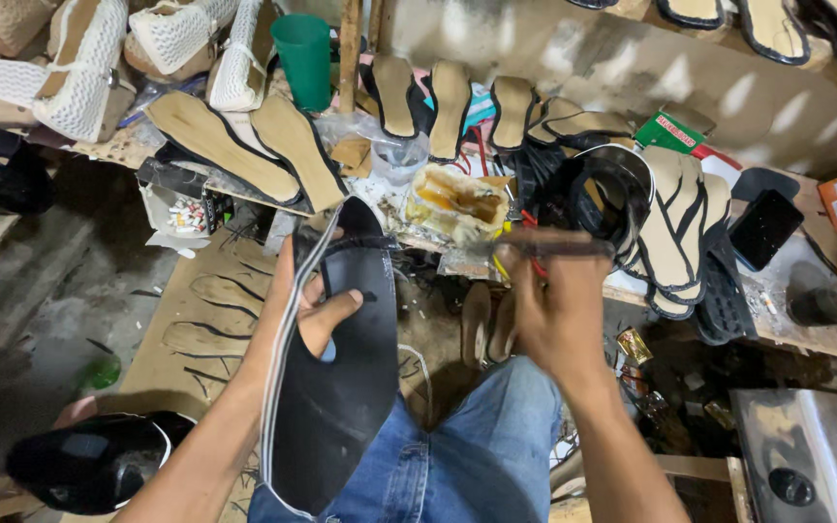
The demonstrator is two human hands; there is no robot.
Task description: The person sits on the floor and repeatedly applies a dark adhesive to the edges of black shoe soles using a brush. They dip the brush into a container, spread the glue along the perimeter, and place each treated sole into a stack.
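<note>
Left hand grips black sole over lap. Right hand holds brush near glue tin at worktop front edge.

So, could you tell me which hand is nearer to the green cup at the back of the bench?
The left hand. It holds the black sole almost directly below the green cup; the right hand, holding a brush, is farther off to the right.

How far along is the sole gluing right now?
Done, it seems: stacks of tan insoles edged in black lie on the bench. In hand: the left hand holds a black sole, while the right hand holds a brush by the glue tub. Left: the sole's face shows no visible glue, and plain insoles wait behind.
</note>
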